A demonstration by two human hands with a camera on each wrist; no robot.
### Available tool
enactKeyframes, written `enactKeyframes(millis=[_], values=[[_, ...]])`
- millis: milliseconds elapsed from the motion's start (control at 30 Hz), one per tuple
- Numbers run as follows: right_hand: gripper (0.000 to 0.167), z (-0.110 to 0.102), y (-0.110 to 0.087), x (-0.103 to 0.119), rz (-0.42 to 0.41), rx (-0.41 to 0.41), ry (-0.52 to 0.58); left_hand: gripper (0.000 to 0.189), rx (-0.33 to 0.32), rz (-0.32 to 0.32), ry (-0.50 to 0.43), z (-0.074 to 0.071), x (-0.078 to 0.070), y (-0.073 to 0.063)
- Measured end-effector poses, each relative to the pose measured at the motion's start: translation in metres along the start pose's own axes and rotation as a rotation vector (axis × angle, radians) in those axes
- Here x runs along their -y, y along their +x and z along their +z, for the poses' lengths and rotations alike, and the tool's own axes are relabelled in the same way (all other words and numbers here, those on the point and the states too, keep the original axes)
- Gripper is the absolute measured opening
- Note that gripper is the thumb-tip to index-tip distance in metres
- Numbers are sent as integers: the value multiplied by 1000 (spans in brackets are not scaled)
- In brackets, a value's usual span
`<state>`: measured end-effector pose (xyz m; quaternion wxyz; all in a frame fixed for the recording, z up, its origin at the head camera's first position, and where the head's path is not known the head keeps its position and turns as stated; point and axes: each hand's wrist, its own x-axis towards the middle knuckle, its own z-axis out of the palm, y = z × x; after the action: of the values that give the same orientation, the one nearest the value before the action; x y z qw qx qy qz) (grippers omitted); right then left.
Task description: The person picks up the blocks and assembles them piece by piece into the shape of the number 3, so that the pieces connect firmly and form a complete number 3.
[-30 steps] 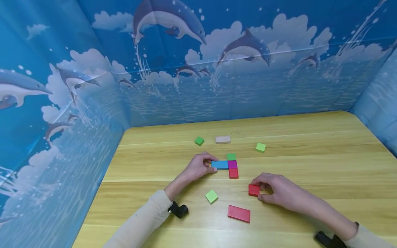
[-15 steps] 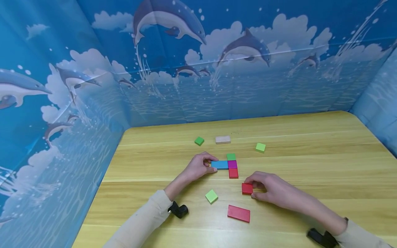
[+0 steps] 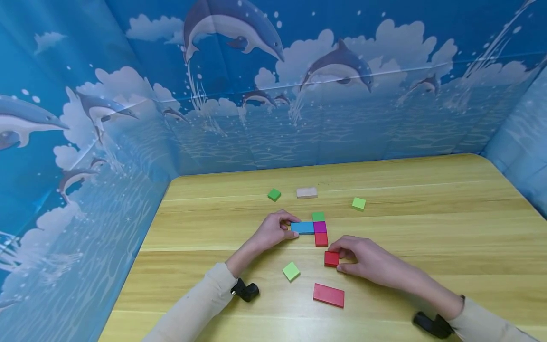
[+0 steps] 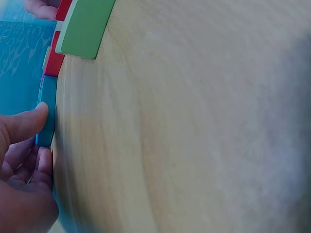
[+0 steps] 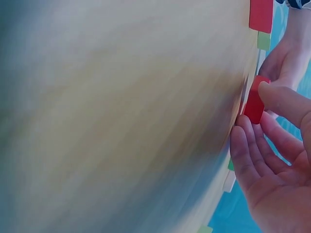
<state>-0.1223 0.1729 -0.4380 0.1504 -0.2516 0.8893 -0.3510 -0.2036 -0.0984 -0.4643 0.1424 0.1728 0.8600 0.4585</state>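
Note:
My left hand [image 3: 271, 231] pinches the left end of a blue rectangular block [image 3: 302, 228] between thumb and fingers. That block's right end meets a purple square block [image 3: 319, 227], which has a green block [image 3: 318, 216] on its far side and a red block [image 3: 321, 239] on its near side. Just below and right of this group, my right hand [image 3: 363, 256] holds another red block [image 3: 331, 259] by its right side. In the right wrist view the thumb lies on this held red block [image 5: 256, 99], with fingers behind it.
Nearer me lie a light green block [image 3: 291, 271] and a longer dark pink block [image 3: 328, 295]. Beyond the hands are a dark green block [image 3: 274, 194], a pale pinkish-grey block [image 3: 306, 193] and a second light green block [image 3: 359, 204]. A dolphin-print curtain [image 3: 273, 133] backs the wooden table [image 3: 448, 213].
My right hand has moved left and slightly away from me with the red block, bringing it closer to the joined blocks. The left hand stays on the blue block.

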Motion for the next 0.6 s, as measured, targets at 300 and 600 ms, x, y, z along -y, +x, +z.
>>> enactKeyframes(millis=[300,600], values=[[35,8,6,6,-17,-41,-40,28,1,5,3,0,0,0],[34,14,12,12,17,-57,-69,28,0,17,-1,1,1,0]])
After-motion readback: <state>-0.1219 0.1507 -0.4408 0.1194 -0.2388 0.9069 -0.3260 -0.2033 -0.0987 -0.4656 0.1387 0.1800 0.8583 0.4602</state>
